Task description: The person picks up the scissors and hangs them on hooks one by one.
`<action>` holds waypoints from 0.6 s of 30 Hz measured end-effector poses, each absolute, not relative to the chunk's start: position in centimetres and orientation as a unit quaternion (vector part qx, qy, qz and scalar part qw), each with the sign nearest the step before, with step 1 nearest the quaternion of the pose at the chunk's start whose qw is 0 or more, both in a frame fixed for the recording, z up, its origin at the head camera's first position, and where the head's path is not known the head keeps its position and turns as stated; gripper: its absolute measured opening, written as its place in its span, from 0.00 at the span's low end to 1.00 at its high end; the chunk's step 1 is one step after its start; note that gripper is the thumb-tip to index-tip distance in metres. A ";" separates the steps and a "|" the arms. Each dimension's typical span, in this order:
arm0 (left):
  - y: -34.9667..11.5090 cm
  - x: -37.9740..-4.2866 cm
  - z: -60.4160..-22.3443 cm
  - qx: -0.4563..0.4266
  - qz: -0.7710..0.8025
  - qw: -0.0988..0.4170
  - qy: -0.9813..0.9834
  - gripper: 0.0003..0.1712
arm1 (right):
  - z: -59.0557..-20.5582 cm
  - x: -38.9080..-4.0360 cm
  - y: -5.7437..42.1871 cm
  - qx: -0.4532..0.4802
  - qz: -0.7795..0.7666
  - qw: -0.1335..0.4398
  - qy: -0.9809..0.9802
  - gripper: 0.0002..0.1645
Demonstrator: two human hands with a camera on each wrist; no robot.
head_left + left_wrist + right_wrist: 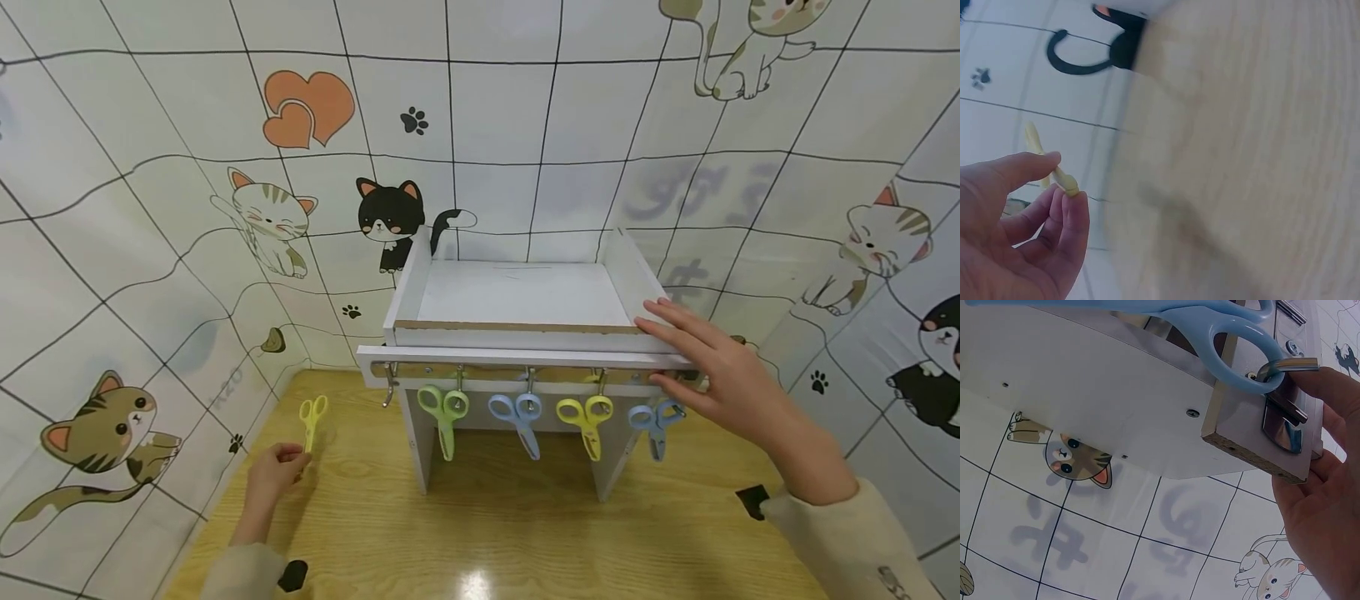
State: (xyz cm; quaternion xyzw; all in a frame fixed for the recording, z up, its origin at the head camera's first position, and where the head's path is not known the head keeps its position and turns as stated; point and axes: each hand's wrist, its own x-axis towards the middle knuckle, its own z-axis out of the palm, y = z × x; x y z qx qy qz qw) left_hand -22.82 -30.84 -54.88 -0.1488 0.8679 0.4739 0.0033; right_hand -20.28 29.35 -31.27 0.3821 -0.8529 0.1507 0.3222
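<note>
My left hand [274, 477] pinches a pair of small yellow scissors [311, 415] at the blade end, between thumb and fingers. Their handle loops point away from me, over the table's left side. The right hand [720, 375] holds the right end of a white rack [517, 333], thumb at the front rail and fingers over the top. From the rail's hooks hang green scissors [445, 417], blue scissors [521, 421], yellow scissors [587, 421] and, beside my right thumb, another blue pair [1229, 356]. The leftmost hook [389, 383] carries nothing.
The rack stands on a wood-grain table [517, 542] on two side panels, with a shallow open tray on top. A white grid-lined curtain [502, 108] with printed cats encloses the back and both sides, close behind the rack.
</note>
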 end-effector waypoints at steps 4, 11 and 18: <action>-29.9 -22.0 -52.4 -0.135 0.462 -0.026 0.876 0.24 | -31.3 -20.2 29.3 0.381 0.151 0.322 -0.853 0.39; -27.7 -20.4 -48.3 -0.119 0.452 -0.113 0.877 0.20 | -31.2 -20.2 29.3 0.382 0.152 0.326 -0.851 0.38; -24.8 -17.9 -45.5 -0.094 0.471 -0.200 0.854 0.16 | -31.3 -20.2 29.3 0.381 0.147 0.330 -0.851 0.38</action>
